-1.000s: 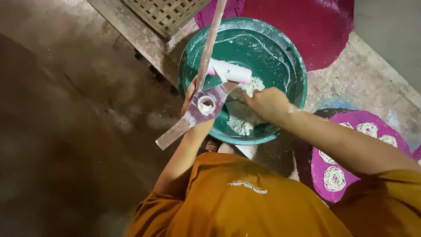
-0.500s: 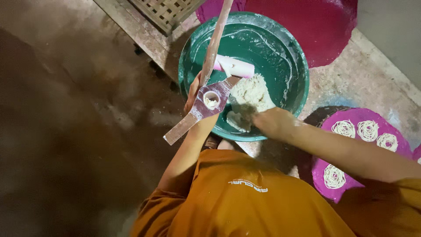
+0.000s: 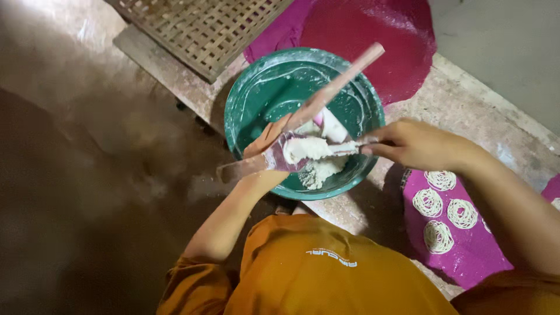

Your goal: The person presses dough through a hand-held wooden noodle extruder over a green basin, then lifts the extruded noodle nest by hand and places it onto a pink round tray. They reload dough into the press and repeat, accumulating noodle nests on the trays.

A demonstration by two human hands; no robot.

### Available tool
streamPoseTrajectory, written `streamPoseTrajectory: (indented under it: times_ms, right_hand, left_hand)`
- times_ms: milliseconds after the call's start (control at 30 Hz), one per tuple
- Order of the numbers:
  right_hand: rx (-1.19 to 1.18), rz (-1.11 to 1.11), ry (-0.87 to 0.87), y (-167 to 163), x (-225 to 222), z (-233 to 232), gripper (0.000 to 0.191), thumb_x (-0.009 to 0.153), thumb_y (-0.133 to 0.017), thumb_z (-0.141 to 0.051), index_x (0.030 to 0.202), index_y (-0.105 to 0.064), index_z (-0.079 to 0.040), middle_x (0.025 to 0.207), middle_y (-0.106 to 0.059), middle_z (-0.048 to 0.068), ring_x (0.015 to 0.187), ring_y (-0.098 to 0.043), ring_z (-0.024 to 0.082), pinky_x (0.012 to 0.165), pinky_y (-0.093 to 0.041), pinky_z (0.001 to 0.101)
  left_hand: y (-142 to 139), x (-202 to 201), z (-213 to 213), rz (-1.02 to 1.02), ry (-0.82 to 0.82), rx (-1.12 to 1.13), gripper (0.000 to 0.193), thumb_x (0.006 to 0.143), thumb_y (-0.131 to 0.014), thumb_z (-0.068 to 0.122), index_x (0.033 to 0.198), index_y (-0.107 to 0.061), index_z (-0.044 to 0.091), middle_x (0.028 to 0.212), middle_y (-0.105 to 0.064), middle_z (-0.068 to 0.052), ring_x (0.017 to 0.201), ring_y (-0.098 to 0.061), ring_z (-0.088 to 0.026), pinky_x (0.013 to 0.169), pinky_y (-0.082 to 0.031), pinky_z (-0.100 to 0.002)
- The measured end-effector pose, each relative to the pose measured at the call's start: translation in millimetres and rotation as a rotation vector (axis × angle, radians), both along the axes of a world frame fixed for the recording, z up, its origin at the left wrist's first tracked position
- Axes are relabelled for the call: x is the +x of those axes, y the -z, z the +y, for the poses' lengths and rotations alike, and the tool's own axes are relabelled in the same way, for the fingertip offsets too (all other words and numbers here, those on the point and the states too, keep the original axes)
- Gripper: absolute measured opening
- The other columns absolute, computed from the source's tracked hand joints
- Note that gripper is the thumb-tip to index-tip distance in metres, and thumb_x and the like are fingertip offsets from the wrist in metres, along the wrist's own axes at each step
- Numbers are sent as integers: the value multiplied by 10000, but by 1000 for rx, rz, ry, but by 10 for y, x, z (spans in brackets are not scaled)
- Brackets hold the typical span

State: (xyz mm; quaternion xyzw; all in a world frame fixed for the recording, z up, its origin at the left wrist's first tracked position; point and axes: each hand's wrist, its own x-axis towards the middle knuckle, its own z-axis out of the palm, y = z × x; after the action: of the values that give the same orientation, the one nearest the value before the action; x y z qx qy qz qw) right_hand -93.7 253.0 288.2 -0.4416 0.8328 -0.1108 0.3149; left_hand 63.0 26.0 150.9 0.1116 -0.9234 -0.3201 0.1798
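My left hand (image 3: pixel 263 142) grips a long wooden press (image 3: pixel 338 87) by its metal middle part (image 3: pixel 274 158), holding it tilted over a green bowl (image 3: pixel 245 99). A lump of white dough (image 3: pixel 306 149) sits on the press's opening. To the right of the bowl, my right hand (image 3: pixel 417 143) pinches a thin flat utensil (image 3: pixel 354 146) whose tip touches that lump. More white dough (image 3: pixel 318 173) lies in the bottom of the bowl, beside a white cylindrical piece (image 3: pixel 333 126).
A pink mat (image 3: pixel 466 256) at the right carries several coiled white noodle nests (image 3: pixel 437 201). A round magenta mat (image 3: pixel 379 41) lies behind the bowl, and a woven bamboo tray (image 3: pixel 198 29) sits at the top left. The bowl rests on a stone ledge (image 3: pixel 175 87) above brown floor.
My right hand has left the dough in the bowl and come up to the press holding the utensil. A lump of dough now sits on the press opening.
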Motion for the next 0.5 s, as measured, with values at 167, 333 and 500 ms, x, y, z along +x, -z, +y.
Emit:
streamPoseTrajectory:
  times_ms: [167,333,500]
  right_hand:
    - [151,710,-253,26,503,-371,229,954,-598,-313,1155,-689,-254,802,-701,25,745,-717,241,614,-541,392]
    - [-184,1055,-527,158,830,-247,189,801,-649,-180,972,-644,-100,787,-637,50,626,-676,210,539,-538,347]
    - [-249,787,-106,26,670,193,212,881,-625,-113,1091,-656,-111,841,-674,93,727,-707,288,600,-553,414]
  left_hand:
    - [138,-188,148,142,132,-118,662,826,-791,370,1402,-555,144,1359,-629,-119,1168,-654,-336,972,-522,-429]
    - [410,-113,184,75,198,78,566,843,-803,351,1344,-641,142,1293,-680,-100,1161,-667,-302,1000,-509,-440]
    - [355,-157,-5,139,-25,53,588,807,-795,396,1319,-633,157,1323,-666,-91,1211,-659,-303,1019,-534,-430]
